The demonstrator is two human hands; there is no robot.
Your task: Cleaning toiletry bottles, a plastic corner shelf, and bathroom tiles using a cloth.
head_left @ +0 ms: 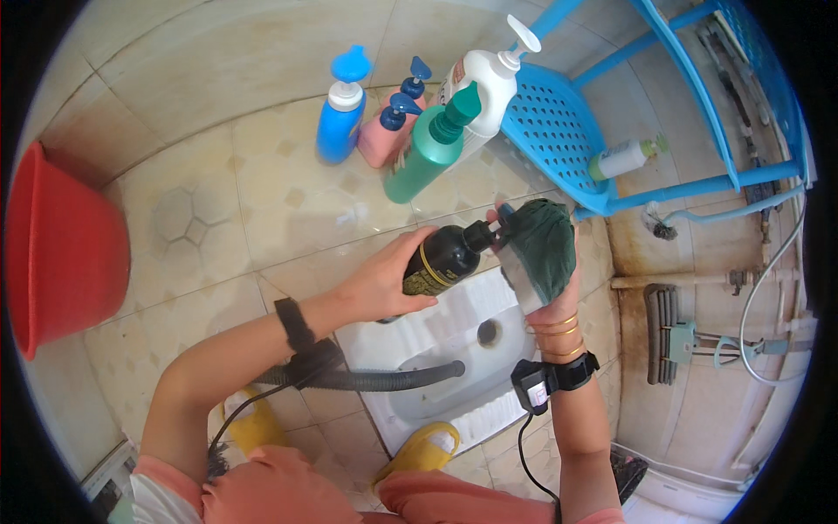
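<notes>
My left hand [389,278] is closed around a black bottle [439,264] with gold bands, tilted with its neck toward the right. In my right hand [559,301] is a dark green cloth [543,244], bunched at the top, with a paler grey part below it. The cloth is against or very near the bottle's black neck; whether they touch, I cannot tell. Part of my right hand's fingers are hidden behind the cloth. Both hands are above a white squat toilet [410,327] with a grey corrugated hose [393,378] lying over it.
Beyond my hands stand a green bottle [423,162], a white pump bottle [489,87], two pink pump bottles and a blue bottle [339,131]. A blue plastic rack [559,122] holds a small bottle [620,160]. The red bucket [70,244] is at left; a mop [661,336] hangs right.
</notes>
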